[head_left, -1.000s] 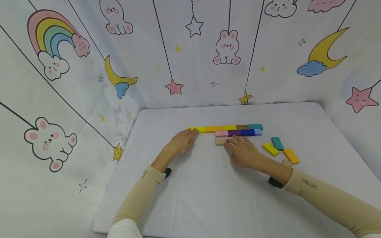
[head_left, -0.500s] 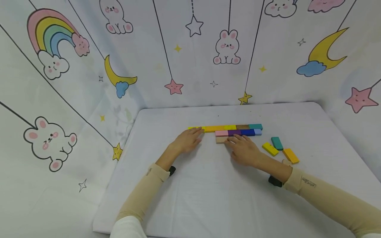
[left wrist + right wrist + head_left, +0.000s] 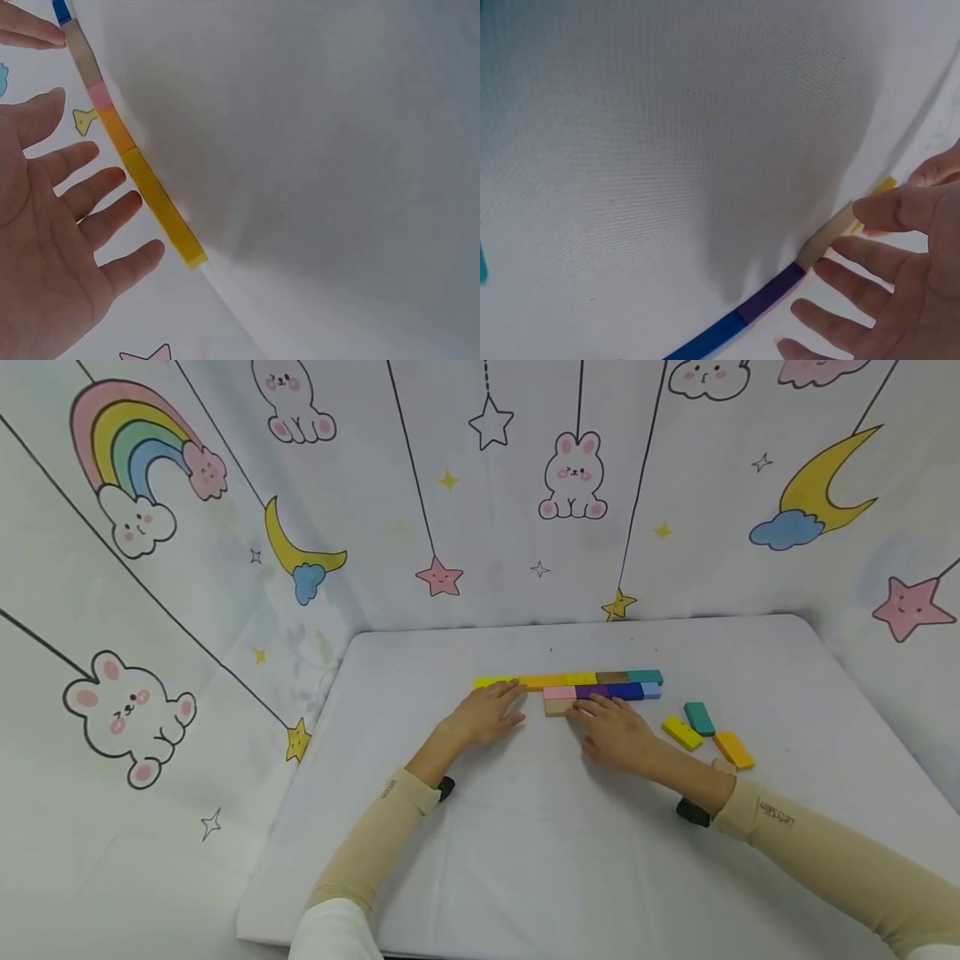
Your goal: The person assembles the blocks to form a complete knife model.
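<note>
In the head view my left hand [image 3: 483,714] reaches to the far row, its fingertips over the join of a yellow block [image 3: 491,682] and an orange block [image 3: 543,682]. Its fingers are spread and fairly straight in the left wrist view. My right hand [image 3: 615,733] has its fingertips at the right end of a tan wooden block [image 3: 557,707], which lies flush against a pink block [image 3: 558,692]. Beside the pink one sit a purple block [image 3: 592,691], a dark blue block [image 3: 626,691] and a light blue block [image 3: 651,690]. The right fingers extend along this row.
Right of my right hand lie a loose teal block [image 3: 699,718], a yellow one and an orange block [image 3: 733,749]. Another tan block [image 3: 723,766] is partly behind the right wrist. A brown block [image 3: 612,677] sits in the far row. Patterned cloth [image 3: 495,527] rises behind the table.
My left hand has slid rightward along the far row, from the yellow block's left end toward the orange block. The tan block has moved slightly forward against the pink one. My right hand stays nearly in place.
</note>
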`<act>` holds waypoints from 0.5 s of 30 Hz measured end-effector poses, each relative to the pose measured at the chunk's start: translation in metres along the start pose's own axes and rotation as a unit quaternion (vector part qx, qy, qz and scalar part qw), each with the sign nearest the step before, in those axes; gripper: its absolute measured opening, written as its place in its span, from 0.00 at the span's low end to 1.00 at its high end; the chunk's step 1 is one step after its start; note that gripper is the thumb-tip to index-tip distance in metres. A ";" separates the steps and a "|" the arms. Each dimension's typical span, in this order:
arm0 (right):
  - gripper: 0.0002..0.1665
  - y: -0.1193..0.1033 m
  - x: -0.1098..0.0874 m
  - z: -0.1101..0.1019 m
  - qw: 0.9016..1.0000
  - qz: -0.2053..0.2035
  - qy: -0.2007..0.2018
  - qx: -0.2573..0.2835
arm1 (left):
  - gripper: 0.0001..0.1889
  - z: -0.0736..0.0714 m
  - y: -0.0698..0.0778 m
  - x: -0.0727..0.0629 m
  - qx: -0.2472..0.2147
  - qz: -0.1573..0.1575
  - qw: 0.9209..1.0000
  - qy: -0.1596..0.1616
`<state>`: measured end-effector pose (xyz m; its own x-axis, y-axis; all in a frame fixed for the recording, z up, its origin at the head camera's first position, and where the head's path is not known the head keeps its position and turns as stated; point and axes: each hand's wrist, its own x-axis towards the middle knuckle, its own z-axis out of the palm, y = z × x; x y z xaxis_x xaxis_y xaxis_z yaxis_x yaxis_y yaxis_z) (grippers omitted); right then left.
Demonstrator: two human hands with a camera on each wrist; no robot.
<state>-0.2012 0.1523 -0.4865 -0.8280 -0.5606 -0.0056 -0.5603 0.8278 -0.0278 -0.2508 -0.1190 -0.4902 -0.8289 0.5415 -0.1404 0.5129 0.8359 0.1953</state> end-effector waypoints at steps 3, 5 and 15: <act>0.32 0.001 0.001 0.001 1.000 0.001 -0.003 0.000 | 0.33 0.000 0.001 0.002 0.004 -0.003 1.000 0.000; 0.32 0.001 0.001 0.000 1.000 0.002 -0.004 0.001 | 0.33 0.001 0.002 0.003 0.008 -0.005 1.000 0.001; 0.33 0.001 -0.001 -0.006 1.000 -0.015 -0.005 0.005 | 0.34 0.002 0.009 0.012 0.012 -0.009 1.000 0.005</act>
<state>-0.2013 0.1542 -0.4810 -0.8107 -0.5853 -0.0155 -0.5845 0.8105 -0.0382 -0.2556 -0.1048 -0.4923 -0.8404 0.5252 -0.1337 0.5027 0.8476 0.1699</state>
